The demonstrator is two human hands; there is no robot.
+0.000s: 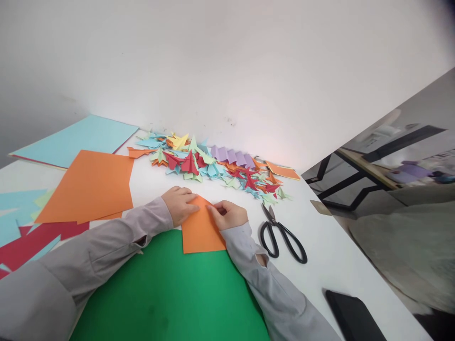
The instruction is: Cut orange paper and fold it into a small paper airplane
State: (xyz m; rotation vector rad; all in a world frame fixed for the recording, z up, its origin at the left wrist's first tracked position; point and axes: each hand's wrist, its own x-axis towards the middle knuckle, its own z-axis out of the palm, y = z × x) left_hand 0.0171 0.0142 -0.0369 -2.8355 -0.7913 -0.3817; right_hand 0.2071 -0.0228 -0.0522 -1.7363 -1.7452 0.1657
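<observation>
A piece of orange paper (203,232) lies in front of me, its upper corners folded in so the top comes to a point. My left hand (180,205) is closed at its upper left edge, with the thumb and fingers on the paper. On the upper right slanted edge, my right hand (229,214) pinches the paper between thumb and fingers. Under its lower part is a large green sheet (167,289). Black-handled scissors (280,232) lie to the right of my right hand, blades slightly apart.
Folded paper planes (190,163) in several colours are heaped along the wall, beside a pleated purple paper (232,156). Orange sheets (88,187), a light blue sheet (81,137) and red scraps (35,244) lie at left. A black phone-like object (353,315) rests near the right edge.
</observation>
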